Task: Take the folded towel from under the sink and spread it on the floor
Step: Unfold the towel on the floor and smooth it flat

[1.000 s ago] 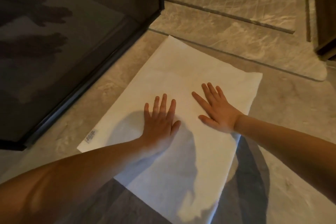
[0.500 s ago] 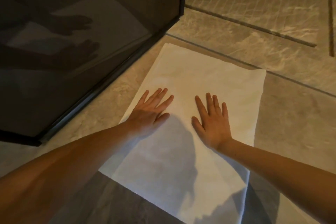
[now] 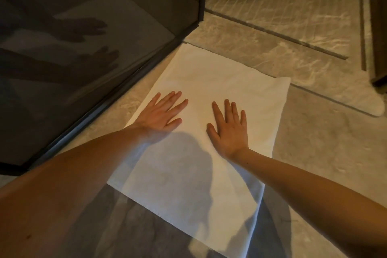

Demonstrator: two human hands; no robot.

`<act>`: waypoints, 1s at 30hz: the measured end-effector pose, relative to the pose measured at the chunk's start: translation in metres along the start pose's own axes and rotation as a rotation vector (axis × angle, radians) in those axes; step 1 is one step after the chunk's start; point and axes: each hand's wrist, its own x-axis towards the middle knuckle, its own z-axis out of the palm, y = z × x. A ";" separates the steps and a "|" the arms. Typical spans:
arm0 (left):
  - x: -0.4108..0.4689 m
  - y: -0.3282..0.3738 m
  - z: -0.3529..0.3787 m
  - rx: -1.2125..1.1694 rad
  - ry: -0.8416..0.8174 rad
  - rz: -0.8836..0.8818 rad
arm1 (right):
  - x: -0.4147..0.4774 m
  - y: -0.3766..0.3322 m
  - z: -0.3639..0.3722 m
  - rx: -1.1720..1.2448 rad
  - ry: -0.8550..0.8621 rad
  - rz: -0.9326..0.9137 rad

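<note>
my left hand [image 3: 162, 113] lay flat and palm down on the white rectangular cloth towel [image 3: 222, 77], fingers straight and a little fanned. it gripped nothing and only pressed on the cloth close to the towel's left edge. my right hand [image 3: 229, 130] lay the same way, palm down with fingers straight and the thumb out to the side, holding nothing and pressing on the middle of the towel. the two hands were near each other but apart, with a bare strip of cloth between them. both bare forearms reached in from the near side.

the towel was unfolded and spread flat on the grey-beige marbled stone floor [image 3: 318, 138], lying at a slant. my shadow covered its near half, while the far half was brightly lit. its far edge ran just beside a thin dark joint in the floor, and its far left corner sat near the foot of the dark tinted glass panel with a black metal frame [image 3: 88, 16]. the towel's left edge ran alongside the panel's bottom rail, with a narrow band of floor between them. the glass showed dim reflections of my arms and of the towel.

beyond the towel a long dark groove [image 3: 278, 36] crossed the floor on a diagonal. a dark brown wooden upright [image 3: 380, 27] stood at the far right.
</note>
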 end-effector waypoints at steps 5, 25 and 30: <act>0.000 0.001 0.002 -0.032 0.002 -0.002 | -0.012 0.022 -0.003 0.039 0.026 -0.037; -0.046 -0.024 -0.009 -0.279 0.033 -0.210 | -0.016 0.033 -0.001 -0.006 0.034 -0.048; -0.050 -0.030 -0.022 -0.417 0.018 -0.327 | -0.015 0.032 0.000 -0.007 0.039 -0.048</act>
